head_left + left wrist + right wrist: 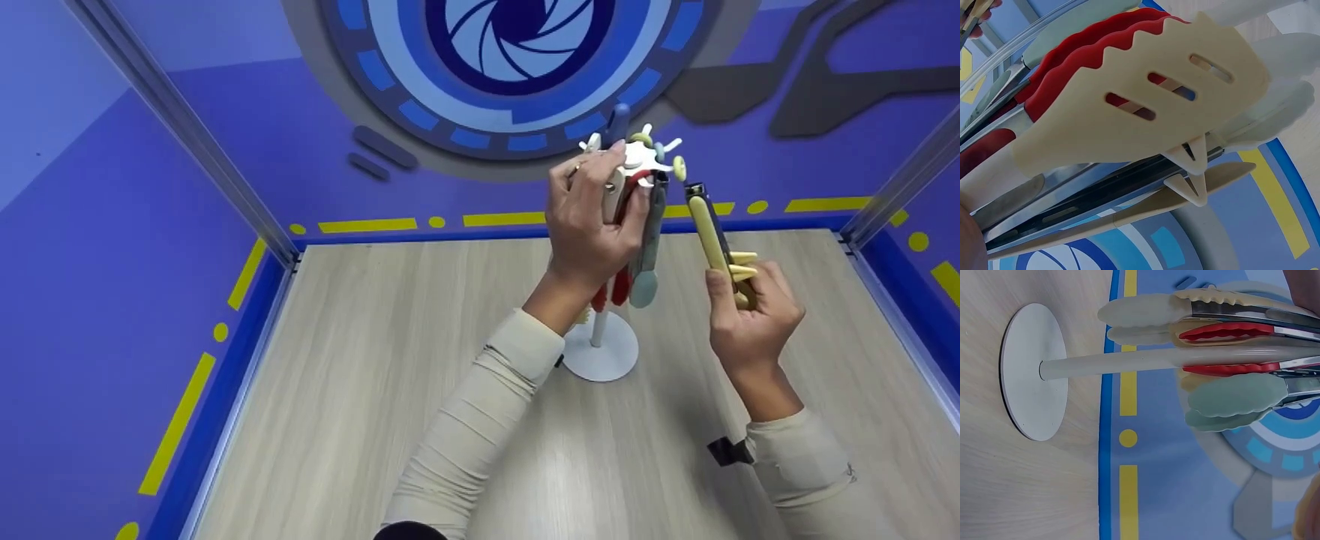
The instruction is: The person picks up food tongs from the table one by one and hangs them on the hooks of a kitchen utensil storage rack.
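At the back, a white utensil stand [643, 157] with hooks round its top carries several hanging kitchen tongs. My left hand [592, 210] is at the stand's top, fingers and thumb curled round a cream handle [613, 193]. Below that hand, the left wrist view shows a cream slotted turner head [1145, 95] in front of red tongs [1089, 50]. Green tongs [645, 285] hang just right of the hand. To the right, my right hand [754, 315] grips yellow tongs [712, 236] by their pronged end, the handle end pointing up near a yellow ring on the stand.
The stand's round white base [1033, 399] rests on the wooden table [360, 360]. Pale grey tongs [1140, 312] hang beside the pole [1117, 363]. A blue patterned wall [420, 187] stands close behind, with side panels left and right.
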`<state>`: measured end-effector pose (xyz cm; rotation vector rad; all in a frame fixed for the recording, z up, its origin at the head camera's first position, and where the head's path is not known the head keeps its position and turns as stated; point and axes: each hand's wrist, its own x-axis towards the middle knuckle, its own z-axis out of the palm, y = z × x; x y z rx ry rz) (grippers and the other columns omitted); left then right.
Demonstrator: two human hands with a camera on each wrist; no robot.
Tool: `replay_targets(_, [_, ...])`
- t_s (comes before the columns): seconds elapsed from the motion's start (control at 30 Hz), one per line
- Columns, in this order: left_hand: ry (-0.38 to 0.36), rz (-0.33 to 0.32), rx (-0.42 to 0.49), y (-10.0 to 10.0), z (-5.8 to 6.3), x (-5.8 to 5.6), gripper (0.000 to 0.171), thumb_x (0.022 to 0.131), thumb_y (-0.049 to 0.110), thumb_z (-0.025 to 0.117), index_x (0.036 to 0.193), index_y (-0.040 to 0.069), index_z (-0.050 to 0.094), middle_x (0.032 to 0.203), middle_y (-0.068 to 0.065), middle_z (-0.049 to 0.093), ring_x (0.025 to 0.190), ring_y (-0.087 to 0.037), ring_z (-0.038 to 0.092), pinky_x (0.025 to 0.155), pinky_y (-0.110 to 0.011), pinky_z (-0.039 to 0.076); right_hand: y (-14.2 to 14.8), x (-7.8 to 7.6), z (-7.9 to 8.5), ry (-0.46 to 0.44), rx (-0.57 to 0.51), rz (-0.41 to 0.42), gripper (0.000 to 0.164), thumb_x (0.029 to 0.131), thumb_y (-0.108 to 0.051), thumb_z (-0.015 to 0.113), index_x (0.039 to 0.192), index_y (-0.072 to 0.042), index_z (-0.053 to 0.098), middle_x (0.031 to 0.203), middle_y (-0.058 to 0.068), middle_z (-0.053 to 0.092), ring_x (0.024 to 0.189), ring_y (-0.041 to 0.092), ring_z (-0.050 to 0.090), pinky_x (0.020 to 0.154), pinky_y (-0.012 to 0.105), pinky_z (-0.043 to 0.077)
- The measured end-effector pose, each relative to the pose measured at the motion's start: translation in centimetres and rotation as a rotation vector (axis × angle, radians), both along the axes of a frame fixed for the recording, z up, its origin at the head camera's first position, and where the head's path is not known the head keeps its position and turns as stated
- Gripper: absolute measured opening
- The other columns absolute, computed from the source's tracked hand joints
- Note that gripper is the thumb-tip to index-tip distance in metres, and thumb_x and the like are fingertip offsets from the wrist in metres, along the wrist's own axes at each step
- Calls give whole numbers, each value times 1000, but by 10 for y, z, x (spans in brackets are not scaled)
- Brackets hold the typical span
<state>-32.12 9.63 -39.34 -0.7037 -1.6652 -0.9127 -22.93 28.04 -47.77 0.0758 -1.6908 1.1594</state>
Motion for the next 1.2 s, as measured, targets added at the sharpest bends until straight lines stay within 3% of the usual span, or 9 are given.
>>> replay_targets(0.4, [1, 11, -17, -1, -1, 0, 43, 96, 26, 72, 131, 4, 63, 128, -10, 77, 122, -26, 60, 108, -19, 49, -14, 5, 9, -19, -2, 10, 27, 91, -7, 78, 91, 18, 69, 91, -22, 58, 77, -7, 53, 69, 5, 44])
replay_targets(0.63, [-5, 6, -32, -2, -1, 1, 42, 97, 26, 71, 131, 4, 63, 129, -10, 76, 123, -25, 58, 109, -20, 49, -12, -7, -9, -90, 28, 6, 27, 95, -9, 75, 97, 17, 65, 91, -23, 52, 75, -8, 49, 66, 6, 40])
replay_targets(0.83, [-13, -5, -28, -2, -2, 1, 41, 97, 26, 70, 131, 4, 63, 130, -10, 76, 123, -24, 58, 108, -19, 49, -14, -20, -25, -126, 32, 33, 23, 97, -5, 73, 104, 15, 64, 87, -31, 63, 74, -15, 60, 67, 3, 46])
replay_targets(1.07, [-20, -12, -24, -2, -1, 1, 42, 98, 26, 70, 132, 4, 63, 130, -10, 76, 123, -26, 58, 107, -17, 50, -15, -25, -30, -66, 38, 78, 40, 102, -23, 72, 99, 16, 64, 83, -28, 65, 70, -17, 63, 67, 2, 49])
replay_targets(1.2, [-15, -15, -22, -3, -1, 1, 41, 97, 26, 70, 132, 4, 63, 130, -11, 76, 123, -26, 59, 108, -18, 50, -17, -25, -30, -33, 35, 85, 39, 100, -22, 74, 94, 16, 66, 81, -26, 65, 66, -17, 62, 64, 2, 49])
